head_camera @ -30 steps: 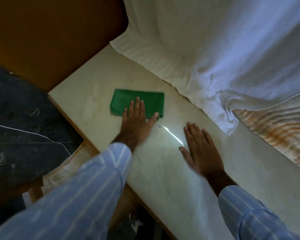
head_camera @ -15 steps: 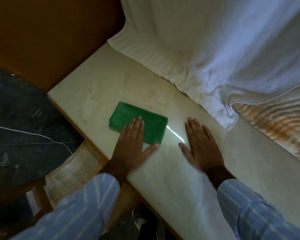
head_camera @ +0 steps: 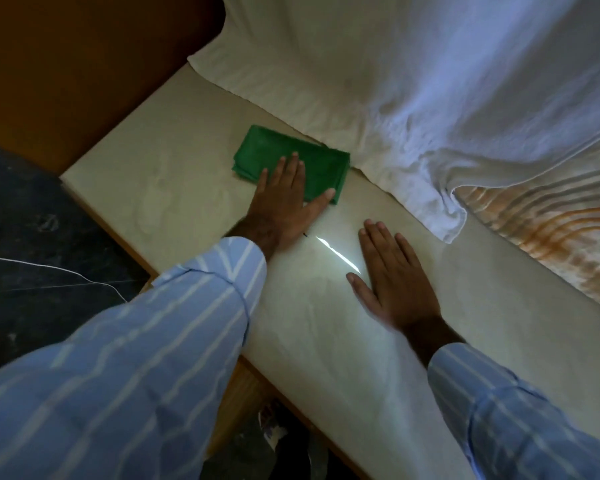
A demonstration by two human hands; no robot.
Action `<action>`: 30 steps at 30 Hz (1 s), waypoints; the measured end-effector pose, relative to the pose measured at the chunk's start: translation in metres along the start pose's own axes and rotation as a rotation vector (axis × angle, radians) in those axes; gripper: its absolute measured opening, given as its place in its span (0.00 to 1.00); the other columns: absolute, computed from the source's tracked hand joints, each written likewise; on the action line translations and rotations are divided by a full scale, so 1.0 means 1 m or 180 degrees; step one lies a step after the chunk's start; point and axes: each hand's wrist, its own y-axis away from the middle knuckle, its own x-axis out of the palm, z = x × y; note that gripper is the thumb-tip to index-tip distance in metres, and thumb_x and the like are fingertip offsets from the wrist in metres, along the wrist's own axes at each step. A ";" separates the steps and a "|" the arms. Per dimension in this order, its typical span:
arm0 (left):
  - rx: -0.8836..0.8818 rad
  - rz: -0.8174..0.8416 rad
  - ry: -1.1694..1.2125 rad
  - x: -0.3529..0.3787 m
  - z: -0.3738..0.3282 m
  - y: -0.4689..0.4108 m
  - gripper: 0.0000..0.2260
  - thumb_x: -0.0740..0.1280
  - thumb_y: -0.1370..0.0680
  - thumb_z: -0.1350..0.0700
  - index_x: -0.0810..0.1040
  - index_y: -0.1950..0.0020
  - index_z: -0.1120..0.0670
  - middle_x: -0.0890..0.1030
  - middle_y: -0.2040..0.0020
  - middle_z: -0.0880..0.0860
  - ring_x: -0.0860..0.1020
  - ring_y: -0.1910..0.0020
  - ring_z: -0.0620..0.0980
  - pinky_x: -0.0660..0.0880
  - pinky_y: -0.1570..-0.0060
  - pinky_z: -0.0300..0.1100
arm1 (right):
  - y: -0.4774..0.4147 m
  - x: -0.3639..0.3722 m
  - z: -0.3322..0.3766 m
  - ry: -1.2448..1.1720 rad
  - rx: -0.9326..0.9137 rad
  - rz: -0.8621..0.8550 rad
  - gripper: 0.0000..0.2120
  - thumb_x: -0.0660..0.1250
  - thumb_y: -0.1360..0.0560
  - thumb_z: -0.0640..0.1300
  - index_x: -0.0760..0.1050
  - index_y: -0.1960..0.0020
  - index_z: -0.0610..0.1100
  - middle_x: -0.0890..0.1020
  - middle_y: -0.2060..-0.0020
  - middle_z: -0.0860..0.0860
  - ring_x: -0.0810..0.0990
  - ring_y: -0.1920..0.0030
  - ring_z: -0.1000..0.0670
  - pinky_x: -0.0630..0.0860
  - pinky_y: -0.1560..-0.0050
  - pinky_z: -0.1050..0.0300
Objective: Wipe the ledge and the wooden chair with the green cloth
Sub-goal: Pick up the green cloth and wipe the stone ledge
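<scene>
A folded green cloth (head_camera: 312,161) lies flat on the pale stone ledge (head_camera: 174,174), its far edge touching the hem of a white curtain. My left hand (head_camera: 284,199) presses down on the cloth's near half with flat, spread fingers. Flat on the bare ledge to the right rests my right hand (head_camera: 392,275), fingers apart, holding nothing. A thin bright streak of light falls on the ledge between the two hands. The wooden chair shows only as a wooden edge (head_camera: 243,393) below the ledge's front, mostly hidden by my left sleeve.
A white curtain (head_camera: 413,98) drapes onto the back of the ledge. A striped orange-and-white fabric (head_camera: 551,230) lies at the right. A brown wooden panel (head_camera: 84,71) stands at the ledge's left end. Dark stone floor (head_camera: 32,237) with a thin white cord lies left.
My left hand has pushed the green cloth away from me, from the ledge's middle up against the curtain hem. My right hand has stayed flat in place.
</scene>
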 end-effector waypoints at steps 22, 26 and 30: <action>0.0132 -0.0259 -0.0034 0.019 -0.010 0.015 0.45 0.38 0.24 0.25 0.49 0.18 0.56 0.47 0.17 0.53 0.46 0.19 0.51 0.44 0.22 0.55 | -0.001 -0.003 0.002 0.0044 -0.0014 -0.0121 0.36 0.52 0.14 0.63 0.57 0.15 0.39 0.58 0.15 0.44 0.57 0.14 0.45 0.52 0.14 0.45; 0.0587 -0.0190 -0.0083 0.045 -0.007 0.100 0.41 0.43 0.21 0.29 0.53 0.19 0.57 0.51 0.17 0.53 0.49 0.19 0.51 0.49 0.22 0.55 | -0.002 -0.004 0.002 0.0035 0.0007 -0.0083 0.37 0.53 0.15 0.63 0.56 0.15 0.39 0.58 0.15 0.43 0.56 0.14 0.45 0.52 0.14 0.45; 0.0624 -0.0082 -0.0120 0.062 0.003 0.162 0.40 0.45 0.20 0.30 0.54 0.19 0.58 0.52 0.17 0.53 0.50 0.19 0.51 0.50 0.22 0.55 | -0.002 -0.004 0.001 0.0094 -0.0036 0.0001 0.37 0.52 0.15 0.62 0.55 0.15 0.39 0.57 0.15 0.42 0.56 0.14 0.44 0.54 0.15 0.43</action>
